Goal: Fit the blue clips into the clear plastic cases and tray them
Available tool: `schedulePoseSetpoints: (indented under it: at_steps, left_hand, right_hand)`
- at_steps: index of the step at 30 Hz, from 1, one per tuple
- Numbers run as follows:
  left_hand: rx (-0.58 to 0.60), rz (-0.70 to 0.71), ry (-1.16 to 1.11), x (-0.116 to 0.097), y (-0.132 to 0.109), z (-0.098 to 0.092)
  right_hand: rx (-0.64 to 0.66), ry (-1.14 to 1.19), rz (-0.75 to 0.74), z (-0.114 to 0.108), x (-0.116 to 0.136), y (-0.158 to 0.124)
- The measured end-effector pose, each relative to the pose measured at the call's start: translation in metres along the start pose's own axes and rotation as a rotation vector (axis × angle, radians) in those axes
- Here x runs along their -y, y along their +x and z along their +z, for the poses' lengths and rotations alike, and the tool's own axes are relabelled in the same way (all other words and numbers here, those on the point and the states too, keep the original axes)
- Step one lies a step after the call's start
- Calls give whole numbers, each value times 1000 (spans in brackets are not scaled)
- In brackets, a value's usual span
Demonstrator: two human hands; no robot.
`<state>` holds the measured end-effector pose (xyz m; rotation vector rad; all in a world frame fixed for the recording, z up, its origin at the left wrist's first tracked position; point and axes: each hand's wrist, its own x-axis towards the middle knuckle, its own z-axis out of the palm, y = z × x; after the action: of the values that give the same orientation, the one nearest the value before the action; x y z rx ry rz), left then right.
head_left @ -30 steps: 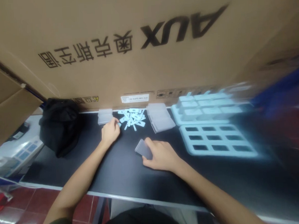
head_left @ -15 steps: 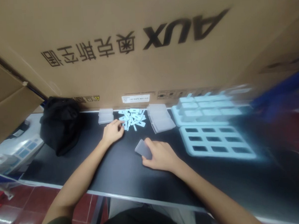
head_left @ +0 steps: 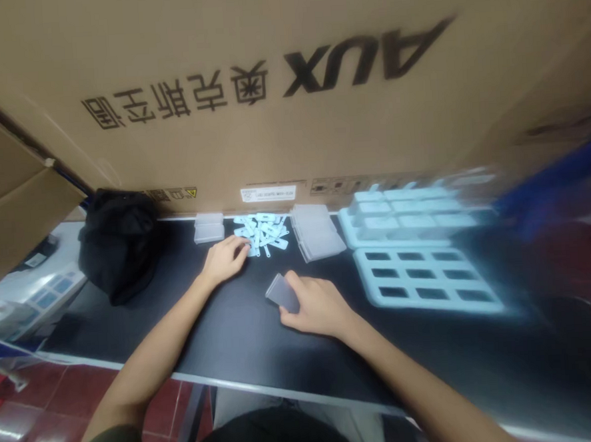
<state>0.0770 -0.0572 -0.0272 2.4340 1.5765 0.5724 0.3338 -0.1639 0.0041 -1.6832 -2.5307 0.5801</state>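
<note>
My right hand (head_left: 321,305) is closed around a small flat translucent plastic case (head_left: 282,294), held tilted just above the black tabletop. My left hand (head_left: 222,260) reaches to the near left edge of a loose pile of light blue flat plastic sticks (head_left: 266,231), several of them slotted. Its thumb and index fingertip come together at the pile; what lies between them, if anything, is too small to make out. Right of the pile lies a stack of translucent flat cases (head_left: 319,231). Two more translucent cases (head_left: 209,227) lie behind my left hand.
On the right are a light blue ice-pop mould (head_left: 398,225) and a light blue frame (head_left: 404,276) with rectangular openings. A black cloth bundle (head_left: 119,248) lies at left. A large cardboard box (head_left: 271,142) walls off the back. A white power strip (head_left: 54,296) sits far left.
My left hand has shifted slightly right into the edge of the stick pile, and its thumb and index finger have closed together. My right hand still holds the case in nearly the same place.
</note>
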Motion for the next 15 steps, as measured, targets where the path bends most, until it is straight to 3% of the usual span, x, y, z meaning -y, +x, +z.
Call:
schedulePoseSetpoints:
  at_steps: [15]
  left_hand:
    - [20,-81,183,-27,0,8]
  right_hand:
    - [-1,-28,-6,5,1,1]
